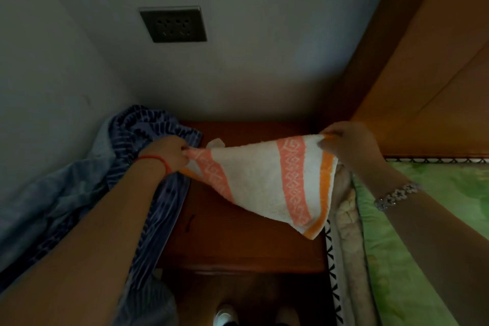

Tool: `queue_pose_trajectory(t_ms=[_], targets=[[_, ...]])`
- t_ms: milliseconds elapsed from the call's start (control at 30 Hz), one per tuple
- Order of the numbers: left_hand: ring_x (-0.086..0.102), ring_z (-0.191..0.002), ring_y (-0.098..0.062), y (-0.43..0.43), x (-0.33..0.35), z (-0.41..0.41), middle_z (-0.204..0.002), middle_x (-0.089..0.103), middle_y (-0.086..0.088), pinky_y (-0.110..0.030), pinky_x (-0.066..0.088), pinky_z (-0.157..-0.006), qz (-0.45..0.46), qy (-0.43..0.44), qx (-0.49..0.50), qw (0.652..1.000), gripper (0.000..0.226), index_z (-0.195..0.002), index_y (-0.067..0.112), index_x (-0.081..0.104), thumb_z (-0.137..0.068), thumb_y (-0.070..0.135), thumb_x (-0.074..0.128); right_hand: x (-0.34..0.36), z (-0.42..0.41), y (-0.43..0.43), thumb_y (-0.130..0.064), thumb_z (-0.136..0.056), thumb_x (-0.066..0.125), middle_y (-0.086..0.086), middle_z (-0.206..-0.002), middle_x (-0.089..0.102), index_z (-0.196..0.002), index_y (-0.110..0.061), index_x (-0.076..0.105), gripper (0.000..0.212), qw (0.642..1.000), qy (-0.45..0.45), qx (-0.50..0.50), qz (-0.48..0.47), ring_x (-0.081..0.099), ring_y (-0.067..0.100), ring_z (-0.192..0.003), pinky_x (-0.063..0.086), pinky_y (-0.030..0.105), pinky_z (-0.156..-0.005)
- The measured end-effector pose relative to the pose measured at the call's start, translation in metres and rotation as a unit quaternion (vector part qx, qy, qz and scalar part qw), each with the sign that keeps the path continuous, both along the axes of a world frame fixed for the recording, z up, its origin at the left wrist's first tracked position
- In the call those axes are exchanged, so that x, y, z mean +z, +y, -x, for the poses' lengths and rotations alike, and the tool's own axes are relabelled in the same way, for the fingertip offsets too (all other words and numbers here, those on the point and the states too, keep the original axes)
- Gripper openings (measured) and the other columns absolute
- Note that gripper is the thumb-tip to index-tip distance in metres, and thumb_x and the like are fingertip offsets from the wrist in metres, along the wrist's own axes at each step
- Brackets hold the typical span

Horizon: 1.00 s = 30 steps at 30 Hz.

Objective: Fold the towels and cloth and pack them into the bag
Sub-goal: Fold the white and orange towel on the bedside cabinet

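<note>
- The left hand [173, 152] pinched one corner of a white towel [267, 182] with pink and orange bands.
- The right hand [349, 141] pinched the opposite corner.
- The towel hung stretched between them above a wooden nightstand [238, 241].
- A blue striped cloth [148, 127] lay heaped at the nightstand's left edge, beside the left wrist.

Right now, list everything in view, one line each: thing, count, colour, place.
Towel: one, white with pink and orange stripes, held stretched at centre.
Striped cloth: one, blue, heaped at far left.
Table: one, brown wood, centre, below the towel.
Wall socket: one, grey, upper centre.
Bedding: one, green, right.
Headboard: one, brown wood, upper right.
Left hand: one, pinching the towel's left corner.
Right hand: one, pinching the towel's right corner.
</note>
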<state>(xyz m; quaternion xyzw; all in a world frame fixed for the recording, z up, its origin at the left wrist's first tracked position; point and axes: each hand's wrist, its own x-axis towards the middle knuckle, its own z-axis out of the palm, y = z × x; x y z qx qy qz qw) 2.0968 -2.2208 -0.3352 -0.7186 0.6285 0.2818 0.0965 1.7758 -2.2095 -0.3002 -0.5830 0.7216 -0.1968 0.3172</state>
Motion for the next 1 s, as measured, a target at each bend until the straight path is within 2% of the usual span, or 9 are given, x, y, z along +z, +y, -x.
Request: queue_pose_trajectory(t_ms=[100,233,333,500,600,700,833,967,1000], targets=[[0.055,-0.078,-0.027,-0.004,0.011,-0.002,-0.078,0.058,-0.012,-0.029,0.038,-0.058,0.097,0.097,0.086,0.987,0.016,-0.076,0.005,0.063,-0.088,0.013,0.057,0.008,0.002,-0.002,-0.012,-0.085,0.064,-0.004,-0.064,0.053,-0.096,-0.010,0.068,0.012,0.999,0.011,-0.020,0.044,0.046,0.008,-0.054,0.034,0.006,-0.039],[0.052,-0.070,-0.014,-0.009,0.028,0.007,-0.078,0.057,-0.002,-0.021,0.045,-0.060,0.211,0.277,0.224,0.910,0.008,-0.092,0.009,0.063,-0.088,0.006,0.057,0.020,0.002,-0.010,-0.014,-0.087,0.061,-0.004,-0.069,0.053,-0.095,-0.013,0.065,0.009,0.993,-0.039,-0.052,0.098,0.045,0.008,-0.061,0.033,0.016,-0.051],[0.051,-0.069,-0.007,-0.017,0.044,0.016,-0.076,0.055,0.006,-0.020,0.046,-0.060,0.235,0.369,0.300,0.848,0.017,-0.077,0.021,0.056,-0.089,0.009,0.054,0.033,-0.001,-0.016,-0.013,-0.088,0.058,-0.009,-0.070,0.052,-0.092,-0.017,0.061,0.005,0.979,-0.122,-0.075,0.146,0.048,0.009,-0.067,0.037,0.020,-0.056],[0.055,-0.074,-0.006,-0.033,0.075,0.029,-0.081,0.056,0.006,-0.026,0.052,-0.070,0.296,0.439,0.332,0.781,0.019,-0.077,0.026,0.053,-0.093,0.017,0.051,0.064,-0.007,-0.028,-0.013,-0.089,0.056,-0.015,-0.076,0.049,-0.095,-0.020,0.056,0.009,0.958,-0.159,-0.086,0.223,0.046,0.000,-0.069,0.039,0.004,-0.055],[0.060,-0.081,-0.014,-0.040,0.088,0.028,-0.082,0.058,0.005,-0.039,0.053,-0.084,0.337,0.438,0.325,0.767,0.019,-0.073,0.027,0.056,-0.090,0.018,0.054,0.079,-0.009,-0.032,-0.013,-0.088,0.056,-0.014,-0.076,0.050,-0.095,-0.019,0.058,0.009,0.947,-0.174,-0.079,0.257,0.046,-0.001,-0.069,0.038,0.003,-0.057],[0.060,-0.094,-0.020,-0.042,0.094,0.025,-0.086,0.061,0.004,-0.041,0.052,-0.091,0.351,0.458,0.322,0.750,0.012,-0.077,0.028,0.058,-0.087,0.022,0.056,0.086,-0.010,-0.035,-0.011,-0.087,0.055,-0.013,-0.075,0.049,-0.094,-0.018,0.057,0.010,0.941,-0.193,-0.080,0.266,0.045,0.000,-0.068,0.039,0.006,-0.059],[0.059,-0.081,-0.016,-0.040,0.090,0.023,-0.084,0.061,0.001,-0.038,0.050,-0.083,0.339,0.481,0.333,0.737,0.011,-0.078,0.023,0.059,-0.087,0.022,0.052,0.079,-0.008,-0.034,-0.007,-0.086,0.051,-0.009,-0.071,0.049,-0.092,-0.016,0.058,0.013,0.943,-0.192,-0.083,0.259,0.043,0.000,-0.061,0.036,0.011,-0.055],[0.060,-0.076,-0.016,-0.024,0.065,0.029,-0.083,0.062,-0.002,-0.021,0.052,-0.057,0.261,0.487,0.359,0.753,0.014,-0.092,0.012,0.061,-0.088,0.023,0.052,0.047,0.000,-0.026,-0.003,-0.085,0.050,-0.012,-0.069,0.051,-0.091,-0.017,0.061,0.019,0.965,-0.139,-0.079,0.208,0.044,-0.002,-0.050,0.031,0.008,-0.047],[0.061,-0.080,-0.018,-0.019,0.055,0.029,-0.085,0.064,-0.003,-0.022,0.053,-0.060,0.236,0.492,0.369,0.753,0.014,-0.091,0.012,0.062,-0.086,0.024,0.056,0.038,0.001,-0.022,-0.002,-0.085,0.051,-0.012,-0.069,0.051,-0.091,-0.018,0.061,0.021,0.971,-0.128,-0.075,0.187,0.044,0.001,-0.052,0.032,0.009,-0.047]])
